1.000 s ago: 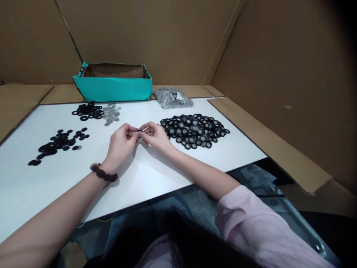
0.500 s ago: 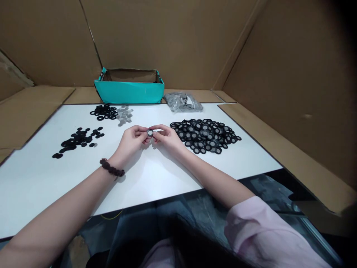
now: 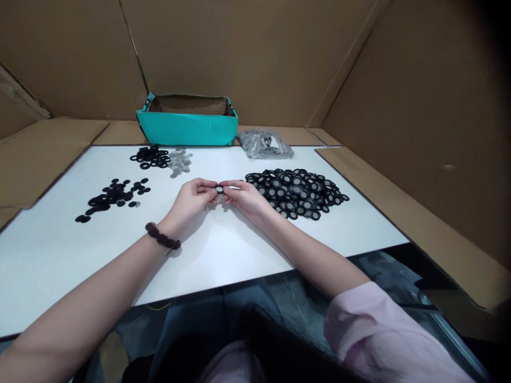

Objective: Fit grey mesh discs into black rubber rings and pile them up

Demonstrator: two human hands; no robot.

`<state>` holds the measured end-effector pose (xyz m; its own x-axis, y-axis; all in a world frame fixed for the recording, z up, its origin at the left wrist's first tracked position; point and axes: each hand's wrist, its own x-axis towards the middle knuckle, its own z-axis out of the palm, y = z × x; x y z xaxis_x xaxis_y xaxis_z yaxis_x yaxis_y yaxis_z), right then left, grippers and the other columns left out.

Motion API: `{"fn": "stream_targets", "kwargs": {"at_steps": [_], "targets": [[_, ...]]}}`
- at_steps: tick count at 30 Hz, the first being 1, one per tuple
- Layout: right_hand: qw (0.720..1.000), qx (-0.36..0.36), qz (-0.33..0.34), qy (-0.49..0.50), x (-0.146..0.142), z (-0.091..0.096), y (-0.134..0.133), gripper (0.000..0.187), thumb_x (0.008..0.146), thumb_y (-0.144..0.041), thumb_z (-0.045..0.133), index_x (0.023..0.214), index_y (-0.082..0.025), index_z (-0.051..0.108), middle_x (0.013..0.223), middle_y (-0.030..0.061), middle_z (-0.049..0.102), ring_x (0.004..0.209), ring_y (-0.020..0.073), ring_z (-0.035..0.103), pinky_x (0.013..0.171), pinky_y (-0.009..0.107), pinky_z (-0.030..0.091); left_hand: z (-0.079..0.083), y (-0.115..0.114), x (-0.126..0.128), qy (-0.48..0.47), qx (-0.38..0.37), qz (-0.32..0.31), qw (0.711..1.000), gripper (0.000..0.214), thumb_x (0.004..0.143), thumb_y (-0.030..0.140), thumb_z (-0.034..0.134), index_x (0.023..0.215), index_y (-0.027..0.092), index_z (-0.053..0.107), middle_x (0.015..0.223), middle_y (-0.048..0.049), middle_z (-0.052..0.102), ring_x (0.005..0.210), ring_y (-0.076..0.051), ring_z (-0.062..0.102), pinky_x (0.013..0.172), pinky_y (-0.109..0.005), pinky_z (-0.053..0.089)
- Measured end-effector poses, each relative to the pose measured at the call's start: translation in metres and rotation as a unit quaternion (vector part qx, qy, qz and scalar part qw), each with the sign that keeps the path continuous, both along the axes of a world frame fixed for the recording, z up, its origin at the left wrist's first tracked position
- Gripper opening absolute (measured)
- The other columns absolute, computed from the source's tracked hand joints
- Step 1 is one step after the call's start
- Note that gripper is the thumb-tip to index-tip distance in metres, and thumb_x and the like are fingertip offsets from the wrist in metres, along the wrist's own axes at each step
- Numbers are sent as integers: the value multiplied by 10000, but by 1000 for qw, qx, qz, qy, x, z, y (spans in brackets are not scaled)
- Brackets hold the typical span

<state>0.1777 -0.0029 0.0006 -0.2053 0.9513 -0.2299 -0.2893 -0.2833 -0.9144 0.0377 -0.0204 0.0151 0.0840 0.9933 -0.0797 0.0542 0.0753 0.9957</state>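
Observation:
Between the fingertips of both hands is a small black ring with a pale grey centre (image 3: 219, 189), held just above the white table. My left hand (image 3: 194, 197) pinches its left side, thumb in front. My right hand (image 3: 245, 198) pinches the right side. Right of my right hand lies a big heap of black rings with grey centres (image 3: 297, 191). Beyond my left hand are a pile of plain black rings (image 3: 150, 157) and some translucent grey discs (image 3: 180, 161). Solid black discs (image 3: 114, 196) are scattered to the left.
A turquoise open box (image 3: 187, 129) stands at the back on cardboard. Beside it lies a clear plastic bag (image 3: 265, 144) of grey pieces. Tall cardboard walls (image 3: 239, 53) enclose the white table (image 3: 215, 255) at the back and sides.
Both hands still hold the ring between them, with the fingers slightly shifted around it. The whole view has moved a little, so everything sits slightly further right.

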Motion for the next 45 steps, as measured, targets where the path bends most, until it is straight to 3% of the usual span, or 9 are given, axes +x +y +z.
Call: {"fn": "stream_targets", "kwargs": {"at_steps": [6, 10, 17, 24, 32, 38, 40, 42, 45], "targets": [[999, 20, 33, -4, 4, -1, 3, 138, 742, -56, 552, 851, -131, 592, 571, -19, 576, 507, 68, 524, 551, 191, 472, -3, 2, -1, 31, 46, 9, 998, 237, 683, 251, 663, 871, 132, 583, 804, -60, 648, 763, -168, 631, 709, -300, 503], [988, 118, 26, -94, 4, -1, 1, 177, 711, -101, 553, 875, -151, 594, 572, -43, 552, 510, 70, 512, 550, 193, 462, -1, 2, 0, 47, 40, -6, 998, 261, 703, 273, 648, 913, 144, 564, 801, -63, 652, 742, -177, 630, 689, -312, 500], [945, 269, 3, -189, -4, -8, -5, 162, 728, -182, 507, 889, -188, 500, 684, -38, 543, 634, 91, 551, 615, 205, 465, 0, 1, 2, 79, 48, -10, 996, 106, 733, 255, 579, 725, 149, 573, 720, -38, 597, 669, -151, 570, 649, -282, 456], [937, 306, -3, -170, -8, -15, -3, 151, 729, -183, 496, 879, -180, 512, 672, -28, 529, 625, 100, 533, 603, 223, 455, -8, 6, 1, 120, 74, -13, 990, 151, 782, 288, 498, 777, 143, 539, 711, -29, 560, 678, -160, 538, 647, -296, 429], [917, 334, 17, -217, -1, -12, 1, 183, 718, -153, 478, 834, -147, 619, 689, 4, 579, 620, 103, 527, 577, 220, 429, -1, 6, -5, 208, 68, -56, 974, 140, 786, 276, 469, 714, 160, 498, 657, -17, 530, 628, -158, 525, 602, -284, 392], [865, 384, 71, -316, 4, -13, 3, 261, 722, -105, 440, 822, -147, 678, 731, 15, 637, 661, 113, 548, 646, 233, 425, 0, 5, -9, 324, 93, -138, 931, 128, 778, 234, 433, 760, 156, 533, 698, -40, 575, 682, -189, 550, 637, -308, 414], [847, 403, 48, -343, 7, -8, 4, 266, 714, -97, 439, 810, -148, 683, 774, 28, 658, 684, 122, 562, 664, 238, 428, -2, 7, -10, 323, 131, -134, 928, 178, 798, 276, 445, 878, 155, 549, 869, -71, 623, 818, -213, 578, 734, -338, 448], [839, 409, -26, -359, 17, 3, 5, 257, 720, -107, 437, 796, -142, 679, 809, 49, 670, 715, 136, 580, 681, 248, 436, -5, 11, -15, 337, 193, -90, 917, 282, 814, 321, 470, 1042, 166, 530, 1096, -100, 599, 1036, -244, 541, 891, -382, 424], [813, 397, -160, -395, 49, 24, 3, 244, 747, -144, 430, 822, -144, 663, 824, 64, 668, 722, 153, 587, 675, 264, 443, -10, 25, -35, 442, 252, 25, 860, 330, 857, 274, 421, 1146, 142, 510, 1281, -159, 488, 1278, -288, 355, 1056, -440, 280]]}}
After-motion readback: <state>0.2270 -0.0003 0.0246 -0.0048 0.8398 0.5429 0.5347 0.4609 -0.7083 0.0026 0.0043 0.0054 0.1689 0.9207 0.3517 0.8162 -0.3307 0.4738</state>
